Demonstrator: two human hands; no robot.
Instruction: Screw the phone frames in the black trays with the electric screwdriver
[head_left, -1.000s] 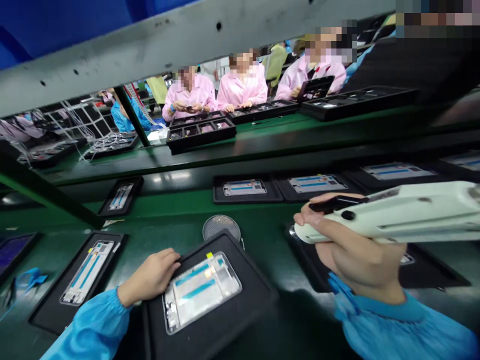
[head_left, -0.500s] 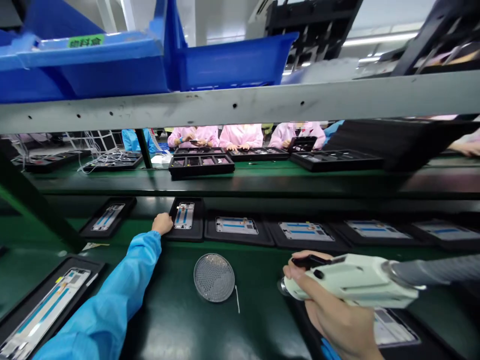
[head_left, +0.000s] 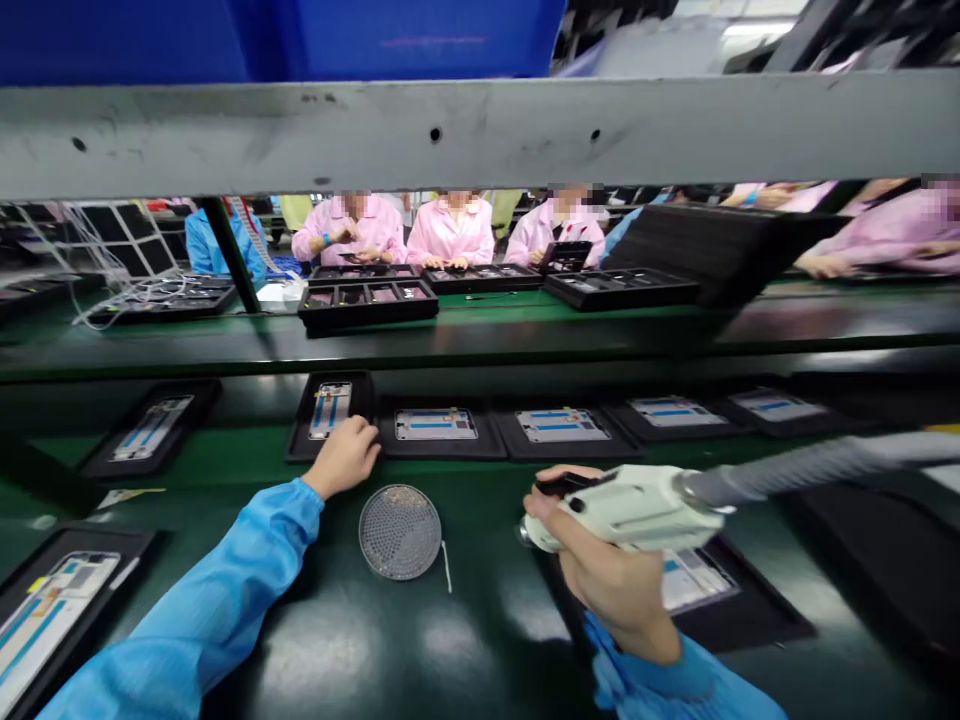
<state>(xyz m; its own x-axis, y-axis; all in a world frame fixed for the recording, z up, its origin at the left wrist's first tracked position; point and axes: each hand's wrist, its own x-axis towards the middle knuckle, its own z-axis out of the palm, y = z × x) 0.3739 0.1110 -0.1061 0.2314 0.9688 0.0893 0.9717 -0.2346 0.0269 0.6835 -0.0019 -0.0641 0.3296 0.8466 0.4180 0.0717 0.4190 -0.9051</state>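
Note:
My left hand (head_left: pixel 345 456) reaches forward, fingers curled on the near right corner of a black tray (head_left: pixel 300 440) holding a phone frame (head_left: pixel 330 410). My right hand (head_left: pixel 611 585) is closed round a white power tool (head_left: pixel 630 505) with a grey hose (head_left: pixel 810 465) trailing off right. The tool's tip points left, above the green surface. Under that hand lies another black tray (head_left: pixel 750 620) with a phone frame (head_left: pixel 694 578). A round metal mesh dish (head_left: pixel 400 532) sits between my hands, with a thin white stick (head_left: pixel 447 566) beside it.
More black trays with phone frames (head_left: pixel 435 424) line the belt to the right and at the left (head_left: pixel 154 428). Another tray (head_left: pixel 45 610) lies near left. A grey shelf beam (head_left: pixel 480 130) with blue bins hangs overhead. People in pink coats work at the far bench.
My left hand carried a tray with its phone frame from in front of me out to the belt, then shifted from its left edge to its near right corner. The view tilted up, then down.

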